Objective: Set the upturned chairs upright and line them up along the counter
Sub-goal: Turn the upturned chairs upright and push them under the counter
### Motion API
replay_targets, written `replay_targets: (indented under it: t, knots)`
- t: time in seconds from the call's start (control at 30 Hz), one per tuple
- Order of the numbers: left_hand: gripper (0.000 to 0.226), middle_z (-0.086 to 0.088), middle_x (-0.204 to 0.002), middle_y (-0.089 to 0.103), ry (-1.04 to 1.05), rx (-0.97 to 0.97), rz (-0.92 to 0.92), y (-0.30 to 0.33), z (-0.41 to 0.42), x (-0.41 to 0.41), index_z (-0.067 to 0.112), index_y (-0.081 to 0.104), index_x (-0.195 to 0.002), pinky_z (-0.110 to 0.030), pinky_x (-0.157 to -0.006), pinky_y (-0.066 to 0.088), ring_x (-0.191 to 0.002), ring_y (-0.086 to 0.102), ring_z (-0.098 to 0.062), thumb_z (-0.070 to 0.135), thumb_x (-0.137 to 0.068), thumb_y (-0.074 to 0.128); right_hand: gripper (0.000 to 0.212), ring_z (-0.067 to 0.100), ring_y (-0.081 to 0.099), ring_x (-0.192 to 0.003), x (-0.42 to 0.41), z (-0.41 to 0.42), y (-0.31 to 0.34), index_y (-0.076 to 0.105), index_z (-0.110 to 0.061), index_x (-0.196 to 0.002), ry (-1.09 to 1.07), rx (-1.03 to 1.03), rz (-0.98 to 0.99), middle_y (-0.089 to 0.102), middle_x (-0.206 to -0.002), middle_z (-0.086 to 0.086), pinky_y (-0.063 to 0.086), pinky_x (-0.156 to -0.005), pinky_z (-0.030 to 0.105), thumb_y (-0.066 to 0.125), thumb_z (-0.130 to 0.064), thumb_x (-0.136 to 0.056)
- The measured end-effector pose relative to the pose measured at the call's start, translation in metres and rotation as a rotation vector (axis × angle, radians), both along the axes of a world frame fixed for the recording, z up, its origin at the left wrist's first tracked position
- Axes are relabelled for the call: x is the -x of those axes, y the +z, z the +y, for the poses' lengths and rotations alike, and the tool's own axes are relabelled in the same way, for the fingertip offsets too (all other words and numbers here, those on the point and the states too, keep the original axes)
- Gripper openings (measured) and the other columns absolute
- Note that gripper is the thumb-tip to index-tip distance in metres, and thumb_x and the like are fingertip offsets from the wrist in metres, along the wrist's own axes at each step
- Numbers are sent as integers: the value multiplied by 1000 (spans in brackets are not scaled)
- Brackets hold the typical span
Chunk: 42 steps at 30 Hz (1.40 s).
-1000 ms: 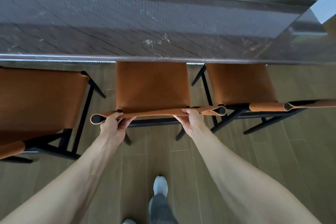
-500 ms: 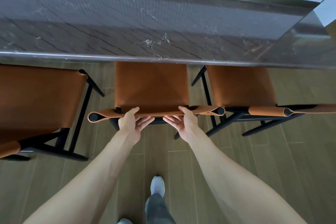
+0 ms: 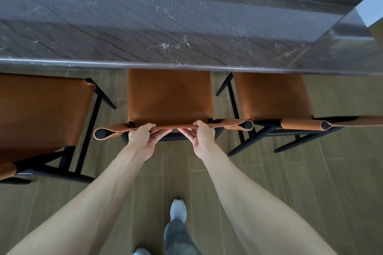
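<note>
I have both hands on the backrest (image 3: 174,127) of the middle chair (image 3: 170,97), the tan leather strap that runs between two black posts. My left hand (image 3: 143,141) pinches its top edge, thumb over the leather and fingers curled under it. My right hand (image 3: 200,137) grips it the same way, just beside the left, with a short stretch of bare strap between them. The chair stands upright, its seat straight ahead of my grip and tucked partly beneath the edge of the dark marble counter (image 3: 186,33).

To the left of my grip stands another tan chair (image 3: 43,114), upright, its seat reaching the counter edge and its black legs splayed on the floor. To the right a third chair (image 3: 271,97) also stands upright at the counter, its backrest end almost touching the end of the strap I hold. Below my forearms, on the wood-plank floor (image 3: 310,192), I see my pale shoe (image 3: 177,210).
</note>
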State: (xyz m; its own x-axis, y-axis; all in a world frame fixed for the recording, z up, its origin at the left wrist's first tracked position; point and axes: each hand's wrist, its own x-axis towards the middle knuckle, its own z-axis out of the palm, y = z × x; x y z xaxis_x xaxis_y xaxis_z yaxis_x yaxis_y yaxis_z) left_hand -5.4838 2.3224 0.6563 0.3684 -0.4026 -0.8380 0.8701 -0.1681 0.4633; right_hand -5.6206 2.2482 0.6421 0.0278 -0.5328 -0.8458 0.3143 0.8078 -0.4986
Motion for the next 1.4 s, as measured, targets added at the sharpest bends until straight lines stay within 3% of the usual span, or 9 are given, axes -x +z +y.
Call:
replay_targets:
  t: [0.23, 0.37, 0.43, 0.57, 0.67, 0.77, 0.97, 1.2, 1.4]
  knots:
    - [40, -31, -118, 61, 21, 3, 37, 3, -2, -5, -6, 48, -132, -58, -77, 60, -75, 73, -49, -17, -94, 47, 32, 32, 77, -67, -11, 0, 5, 49, -14, -124, 10, -6, -19, 68, -102, 13, 63, -82, 48, 53, 2, -96]
    - [41, -30, -116, 62, 10, 20, 35, 8, -3, -6, -5, 46, -135, -52, -61, 62, -67, 73, -47, -15, -96, 45, 35, 31, 76, -65, -11, -3, 8, 48, -12, -125, 18, -17, -50, 68, -105, 18, 63, -81, 47, 53, 4, -95]
    - [40, -30, -116, 64, -7, 5, 13, 11, -1, -3, -4, 47, -136, -52, -65, 63, -73, 74, -45, -12, -96, 47, 36, 28, 76, -63, -7, -1, 7, 48, -12, -128, 32, -15, -68, 67, -106, 18, 63, -81, 47, 59, -1, -96]
    - [33, -30, -117, 66, -83, -13, 0, 25, 12, 2, -1, 48, -133, -54, -77, 62, -93, 73, -45, 4, -100, 55, 51, 33, 74, -88, 1, 7, 12, 47, -12, -135, 219, -26, -54, 63, -119, 23, 62, -86, 46, 71, -28, -93]
    - [33, -25, -102, 73, -390, -188, -179, 54, 25, 0, -2, 58, -119, -50, -72, 62, -89, 74, -39, 24, -99, 54, 58, 33, 75, -89, -8, 23, 32, 57, -1, -127, 509, -22, 64, 71, -113, 22, 63, -81, 41, 61, -50, -96]
    - [34, -15, -88, 77, -545, -283, -445, 89, 43, -11, 1, 71, -105, -46, -86, 60, -86, 75, -32, 28, -94, 53, 58, 31, 76, -82, -27, 40, 60, 68, 6, -114, 658, 83, 210, 76, -97, 19, 65, -69, 36, 53, -48, -98]
    - [26, -5, -94, 77, -503, -186, -853, 143, 130, -49, 10, 72, -110, -42, -95, 57, -94, 73, -20, 25, -99, 54, 42, 29, 73, -98, -69, 95, 120, 70, -1, -118, 714, 323, 249, 74, -115, 15, 60, -86, 35, 48, -34, -104]
    - [28, -4, -99, 77, -243, -61, -907, 183, 321, -109, 14, 75, -101, -39, -96, 55, -99, 72, -22, 29, -103, 52, 31, 22, 74, -93, -129, 239, 182, 74, -10, -109, 725, 728, 161, 77, -103, 9, 59, -83, 31, 52, -30, -101]
    - [32, -9, -101, 76, 32, -25, -941, 227, 478, -158, 8, 73, -106, -39, -90, 56, -98, 72, -25, 29, -104, 48, 34, 23, 72, -100, -185, 377, 214, 72, -9, -114, 890, 919, 101, 76, -109, 9, 56, -97, 38, 48, -31, -104]
